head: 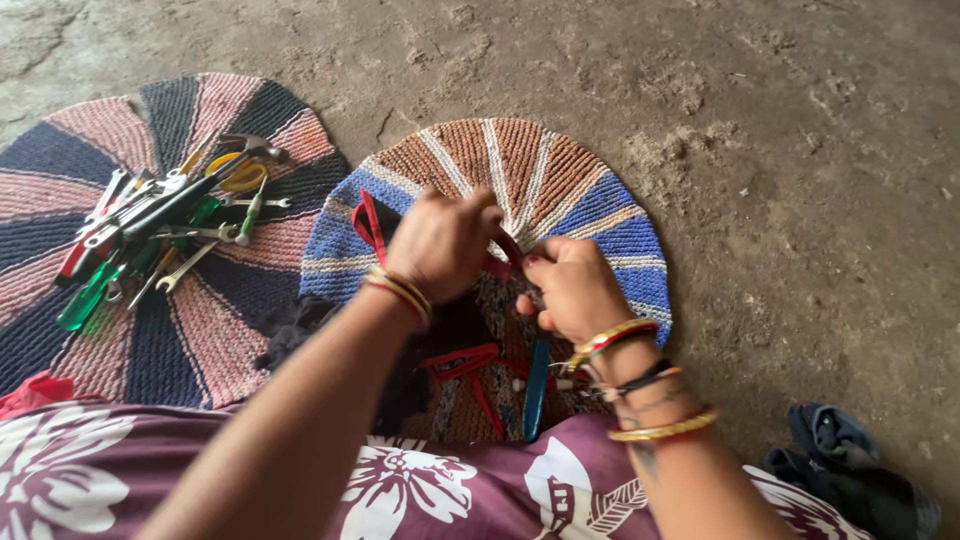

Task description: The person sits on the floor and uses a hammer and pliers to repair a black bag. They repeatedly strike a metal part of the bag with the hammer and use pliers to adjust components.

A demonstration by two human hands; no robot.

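- Left hand (443,243): fingers curled shut on a red-handled tool (372,225), held over the blue-and-brown round mat (600,215).
- Right hand (573,287): fingers pinched closed on the tool's dark red end (510,252), touching the left hand; what kind of tool it is cannot be told.
- Blue-handled tool (536,388): lies on the mat below the hands, beside red-handled pieces (462,361).
- Pile of spanners, pliers and screwdrivers (165,230): on the pink-and-navy round mat (215,330), left, well apart.
- Dark cloth (850,475): on the concrete floor (780,150), lower right.
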